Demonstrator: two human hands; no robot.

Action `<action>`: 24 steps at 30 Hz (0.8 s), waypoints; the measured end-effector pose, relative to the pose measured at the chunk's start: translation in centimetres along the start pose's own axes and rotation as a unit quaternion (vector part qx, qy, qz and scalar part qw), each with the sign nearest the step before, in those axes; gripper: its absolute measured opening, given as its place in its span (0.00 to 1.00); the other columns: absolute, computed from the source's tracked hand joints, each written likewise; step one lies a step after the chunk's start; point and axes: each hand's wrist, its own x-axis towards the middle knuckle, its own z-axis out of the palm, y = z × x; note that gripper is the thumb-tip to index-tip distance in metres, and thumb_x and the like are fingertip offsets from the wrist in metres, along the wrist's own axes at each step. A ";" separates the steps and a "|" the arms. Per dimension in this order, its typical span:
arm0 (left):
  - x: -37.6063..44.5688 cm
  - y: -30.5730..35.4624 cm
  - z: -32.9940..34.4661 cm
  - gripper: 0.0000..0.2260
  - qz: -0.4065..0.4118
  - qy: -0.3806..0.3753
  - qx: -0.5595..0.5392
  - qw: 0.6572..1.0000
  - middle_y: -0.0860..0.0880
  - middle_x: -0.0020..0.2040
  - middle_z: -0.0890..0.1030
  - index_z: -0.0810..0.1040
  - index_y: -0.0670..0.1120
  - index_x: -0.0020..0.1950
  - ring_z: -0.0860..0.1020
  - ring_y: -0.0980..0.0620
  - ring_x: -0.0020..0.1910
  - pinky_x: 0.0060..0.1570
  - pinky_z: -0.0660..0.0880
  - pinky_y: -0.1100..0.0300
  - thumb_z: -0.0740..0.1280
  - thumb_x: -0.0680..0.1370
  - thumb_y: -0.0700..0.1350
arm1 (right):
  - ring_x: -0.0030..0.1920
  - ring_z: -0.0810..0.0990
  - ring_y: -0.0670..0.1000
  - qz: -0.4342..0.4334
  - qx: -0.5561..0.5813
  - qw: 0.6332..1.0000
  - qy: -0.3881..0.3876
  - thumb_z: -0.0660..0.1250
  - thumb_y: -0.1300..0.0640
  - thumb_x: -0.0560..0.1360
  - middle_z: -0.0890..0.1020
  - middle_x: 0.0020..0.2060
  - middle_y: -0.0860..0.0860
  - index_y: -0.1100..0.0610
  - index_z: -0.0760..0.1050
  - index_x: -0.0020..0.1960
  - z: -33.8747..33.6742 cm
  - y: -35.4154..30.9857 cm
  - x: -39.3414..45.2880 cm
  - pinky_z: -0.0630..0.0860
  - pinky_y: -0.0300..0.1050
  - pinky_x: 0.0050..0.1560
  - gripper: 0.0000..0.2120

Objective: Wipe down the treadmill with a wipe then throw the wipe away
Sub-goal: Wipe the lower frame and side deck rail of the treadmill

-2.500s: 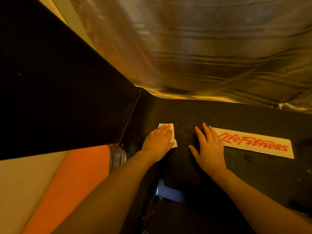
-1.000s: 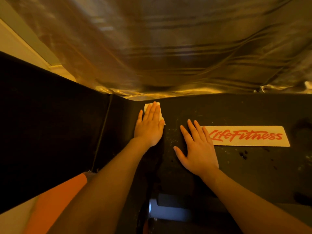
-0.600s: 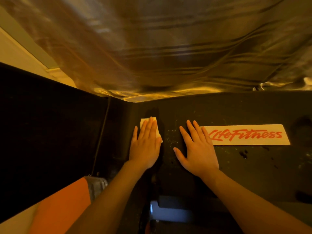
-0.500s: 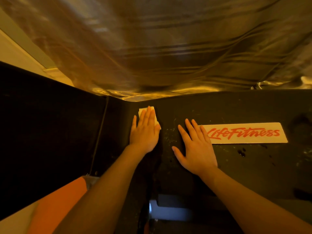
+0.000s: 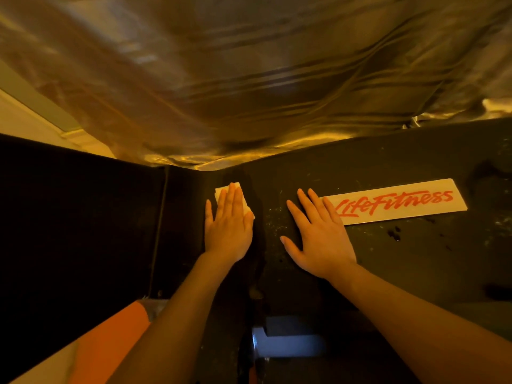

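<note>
- White wipe [image 5: 221,193] lies flat on the black treadmill [image 5: 360,261] cover, pinned under the left hand [image 5: 227,225]; only its far corner & right edge peek out past the fingertips.
- Left hand: fingers straight, together, pressing down, not curled round anything. It's the hand on the wipe, so prob. the 1 doing the rubbing.
- Right hand [image 5: 315,236] flat too, fingers spread a bit, empty, just bracing on the cover, tips touching the LifeFitness sticker [image 5: 396,202].
- Key relation: unwiped stretch w/ pale specks sits to the right of the wipe, between the 2 hands; wipe's long axis runs away from the person.
- Hard to tell: how much wipe is under the palm, dim amber light; no bin in view; shiny sheeting [image 5: 249,79] hides what's beyond.
</note>
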 end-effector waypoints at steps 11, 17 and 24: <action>2.2 -0.1 -1.0 0.27 -0.043 -0.009 -0.018 0.999 0.49 0.81 0.35 0.34 0.47 0.80 0.35 0.51 0.79 0.72 0.30 0.48 0.41 0.85 0.55 | 0.80 0.42 0.55 -0.001 0.005 1.000 -0.001 0.48 0.32 0.78 0.49 0.81 0.54 0.51 0.51 0.81 0.1 0.1 0.0 0.41 0.54 0.78 0.37; -1.0 -0.8 -0.1 0.28 -0.039 -0.033 -0.003 0.999 0.49 0.79 0.32 0.31 0.47 0.78 0.32 0.51 0.78 0.70 0.28 0.47 0.41 0.85 0.55 | 0.80 0.41 0.55 -0.001 0.004 1.000 -0.004 0.49 0.32 0.78 0.48 0.81 0.54 0.50 0.50 0.81 0.1 0.1 0.1 0.39 0.54 0.77 0.37; 2.0 -2.0 -1.8 0.28 -0.004 -0.057 0.062 0.996 0.48 0.80 0.34 0.32 0.46 0.79 0.34 0.50 0.79 0.72 0.31 0.48 0.42 0.85 0.55 | 0.80 0.41 0.55 0.001 0.001 1.000 -0.009 0.45 0.32 0.77 0.48 0.81 0.54 0.50 0.49 0.81 -0.1 0.1 0.0 0.40 0.54 0.78 0.38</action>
